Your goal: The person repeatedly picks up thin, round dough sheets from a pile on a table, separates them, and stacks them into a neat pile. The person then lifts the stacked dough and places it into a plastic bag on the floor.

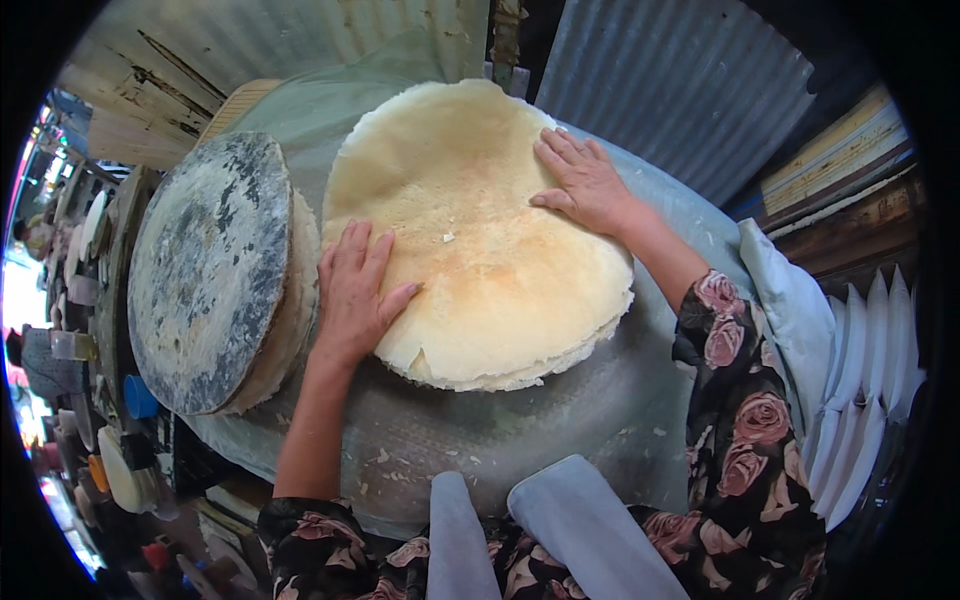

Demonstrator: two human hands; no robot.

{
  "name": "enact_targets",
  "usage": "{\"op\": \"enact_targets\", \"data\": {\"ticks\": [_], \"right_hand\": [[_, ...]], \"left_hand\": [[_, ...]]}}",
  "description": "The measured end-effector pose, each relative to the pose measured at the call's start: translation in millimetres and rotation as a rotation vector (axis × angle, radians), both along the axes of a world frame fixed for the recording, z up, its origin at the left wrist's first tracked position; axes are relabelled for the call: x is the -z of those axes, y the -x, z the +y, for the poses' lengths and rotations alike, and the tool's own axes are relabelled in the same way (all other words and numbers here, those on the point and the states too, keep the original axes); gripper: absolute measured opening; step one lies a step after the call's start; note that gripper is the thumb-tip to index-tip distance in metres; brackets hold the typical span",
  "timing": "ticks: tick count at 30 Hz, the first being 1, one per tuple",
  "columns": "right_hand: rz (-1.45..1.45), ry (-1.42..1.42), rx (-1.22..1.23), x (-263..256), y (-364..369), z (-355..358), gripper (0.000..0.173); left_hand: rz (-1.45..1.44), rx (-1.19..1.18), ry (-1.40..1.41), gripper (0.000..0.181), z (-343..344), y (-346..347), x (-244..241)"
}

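A stack of large, thin, round flatbreads (480, 255) with ragged edges lies before me on a table (465, 457) covered with plastic sheeting. My left hand (356, 289) rests flat on the stack's left edge, its fingers apart. At the upper right edge, my right hand (581, 176) also lies palm down with spread fingers. Neither hand grips anything. The top sheet is browned near its middle, where a small pale flake (448, 237) sits. The underside of each palm is hidden.
Left of the flatbreads, a round board (210, 274) with a worn, blotched surface lies on another pale stack. Corrugated metal sheets (667, 90) stand behind the table. White packages (862, 390) are at the right, a blue cup (140, 397) at the left. Pale crumbs dot the near tabletop.
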State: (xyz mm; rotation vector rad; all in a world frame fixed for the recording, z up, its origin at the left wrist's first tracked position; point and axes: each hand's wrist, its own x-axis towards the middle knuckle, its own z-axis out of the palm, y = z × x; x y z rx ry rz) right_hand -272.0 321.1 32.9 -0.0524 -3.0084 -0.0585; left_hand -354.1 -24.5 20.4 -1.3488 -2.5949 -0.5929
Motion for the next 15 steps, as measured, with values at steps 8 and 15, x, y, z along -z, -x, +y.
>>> {"op": "enact_targets", "data": {"ticks": [8,15], "right_hand": [[-0.033,-0.006,0.041,-1,-2,2,0.074],[0.244,0.208,-0.281,-101,-62,-82,0.069]], "left_hand": [[0.042,-0.015,0.11,0.058,7,0,-8],[-0.043,0.152,-0.003,0.057,20,-31,-91]]}}
